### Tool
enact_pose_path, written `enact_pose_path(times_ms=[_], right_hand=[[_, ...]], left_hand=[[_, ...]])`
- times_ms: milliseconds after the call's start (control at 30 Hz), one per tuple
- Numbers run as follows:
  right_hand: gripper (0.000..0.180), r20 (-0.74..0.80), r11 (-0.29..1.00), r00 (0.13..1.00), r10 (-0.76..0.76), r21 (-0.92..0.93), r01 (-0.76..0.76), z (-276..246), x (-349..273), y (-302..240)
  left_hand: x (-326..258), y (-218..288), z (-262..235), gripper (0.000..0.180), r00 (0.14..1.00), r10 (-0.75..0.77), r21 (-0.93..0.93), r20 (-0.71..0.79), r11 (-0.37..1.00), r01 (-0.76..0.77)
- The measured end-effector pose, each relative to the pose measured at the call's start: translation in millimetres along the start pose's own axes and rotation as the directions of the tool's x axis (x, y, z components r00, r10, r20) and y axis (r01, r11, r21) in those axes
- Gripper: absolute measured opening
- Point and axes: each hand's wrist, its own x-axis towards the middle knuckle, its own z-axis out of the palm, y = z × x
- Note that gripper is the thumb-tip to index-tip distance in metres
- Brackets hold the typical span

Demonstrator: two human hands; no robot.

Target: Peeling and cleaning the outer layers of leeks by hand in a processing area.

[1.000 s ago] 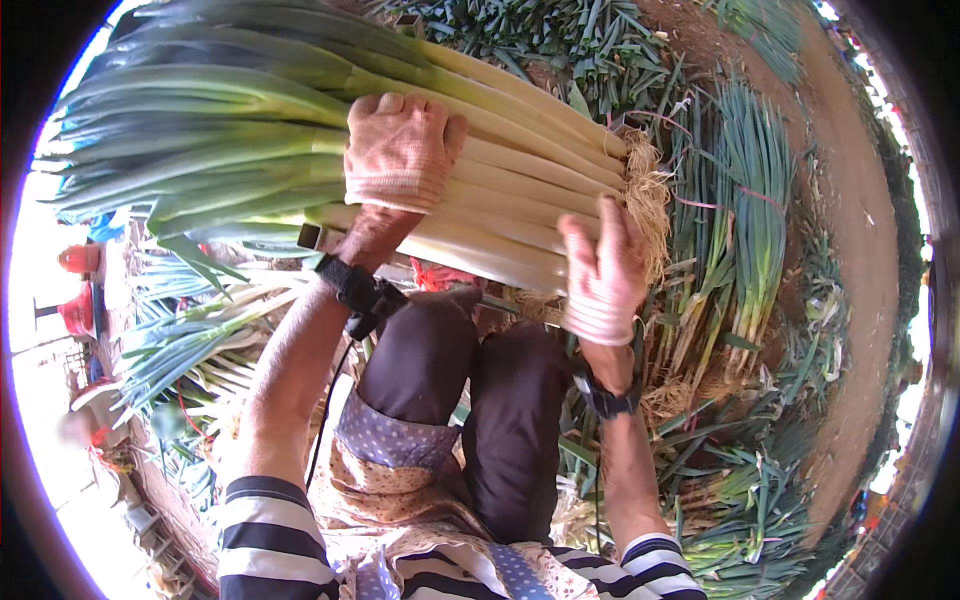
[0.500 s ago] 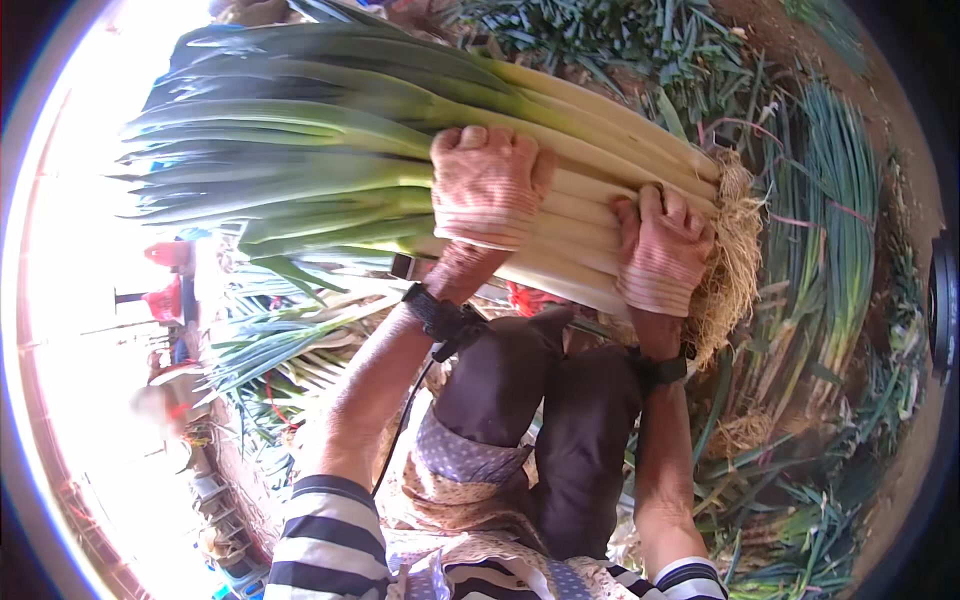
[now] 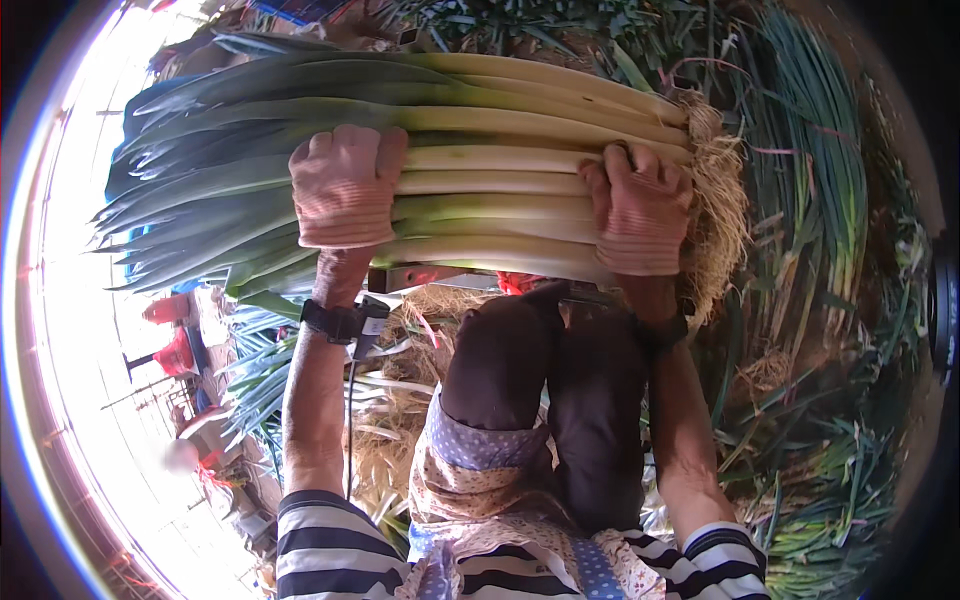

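Observation:
A thick row of long green onions (image 3: 500, 180) lies crosswise in front of my knees, dark leaves at the left, white stalks and stringy roots (image 3: 715, 200) at the right. My left hand (image 3: 348, 190), in a pinkish ribbed work glove, is closed over the stalks where green leaves begin. My right hand (image 3: 643, 210), gloved the same way, has its fingers curled on the white ends beside the roots. What lies beneath the row is mostly hidden; part of a metal edge (image 3: 420, 276) and something red (image 3: 515, 283) show below it.
Tied bundles of green onions (image 3: 825, 150) lie on the ground at the right, with loose ones (image 3: 830, 500) at the lower right. More onions (image 3: 260, 370) lie by my left arm. Red objects (image 3: 172, 350) stand at the bright left side. A cable (image 3: 350, 430) runs along my left forearm.
My left hand has moved left along the stalks toward the leaves. The onion row lies more level now, its root end slightly higher and further left. My right hand has stayed near the roots.

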Motion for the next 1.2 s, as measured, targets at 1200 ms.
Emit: enact_pose_path(times_ms=[1200], right_hand=[[0.037,-0.051,0.995,0.999,-0.006,-0.097,0.001,2,-6,-1]], left_hand=[[6,12,11,0.019,0.983,-0.061,-0.288,-0.175,0.958,0.008]])
